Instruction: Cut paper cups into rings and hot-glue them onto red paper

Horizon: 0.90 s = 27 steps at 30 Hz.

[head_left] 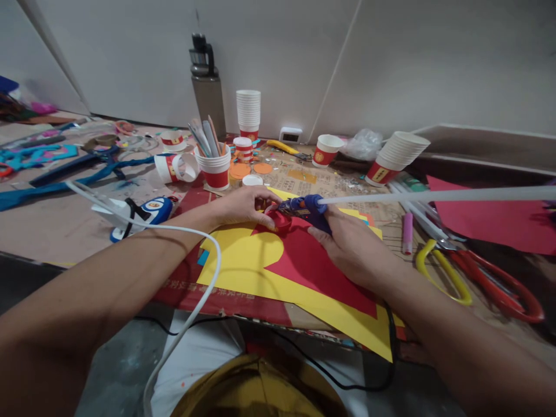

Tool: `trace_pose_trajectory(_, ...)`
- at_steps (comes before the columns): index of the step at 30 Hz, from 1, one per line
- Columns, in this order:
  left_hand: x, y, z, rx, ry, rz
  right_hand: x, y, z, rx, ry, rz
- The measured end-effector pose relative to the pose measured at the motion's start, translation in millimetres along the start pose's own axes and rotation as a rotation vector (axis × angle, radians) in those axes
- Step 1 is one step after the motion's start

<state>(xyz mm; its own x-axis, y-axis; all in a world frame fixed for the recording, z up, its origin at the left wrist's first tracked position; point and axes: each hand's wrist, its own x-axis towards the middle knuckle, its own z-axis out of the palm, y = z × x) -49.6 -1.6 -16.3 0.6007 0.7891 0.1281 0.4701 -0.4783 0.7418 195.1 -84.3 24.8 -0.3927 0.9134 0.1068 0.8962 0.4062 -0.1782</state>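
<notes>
My right hand (351, 240) is wrapped round a blue hot glue gun (310, 211), a long white glue stick (434, 196) jutting from its back. The gun's tip points left, at a small red round piece (280, 221), perhaps part of a paper cup. My left hand (245, 207) pinches that piece between thumb and fingers. Beneath both hands lie a red paper sheet (317, 266) and yellow paper (234, 275). The exact spot where the tip meets the red piece is too small to make out.
Red-handled scissors (499, 284) and yellow-handled ones (443, 272) lie at right near a pink marker (407, 233). Behind stand a cup of pencils (214, 171), stacked paper cups (248, 110) and a tall bottle (208, 98). A white cable (215, 272) crosses my left forearm.
</notes>
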Motion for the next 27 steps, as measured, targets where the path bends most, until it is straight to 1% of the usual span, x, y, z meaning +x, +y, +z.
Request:
trace_pose_trajectory(7, 0.2, -0.5, -0.7, 0.015, -0.008, 0.014, 1.5, 0.8, 3.6, 0.052, 0.008, -0.017)
trace_pose_trajectory(12, 0.3, -0.5, -0.9, 0.037, -0.001, 0.025, 1.7, -0.4, 5.3, 0.078, 0.051, -0.05)
trace_pose_trajectory(17, 0.4, -1.1, -0.7, 0.04, 0.004, 0.036, 2.3, -1.1, 6.8, 0.042, 0.074, -0.02)
trace_pose_trajectory(22, 0.0, 0.0, -0.8, 0.012, -0.008, 0.021, 1.6, 0.4, 8.7, -0.006, 0.088, -0.064)
trace_pose_trajectory(27, -0.2, 4.5, -1.6, 0.001, -0.024, 0.016, 0.7, -1.5, 4.7, -0.027, 0.072, -0.072)
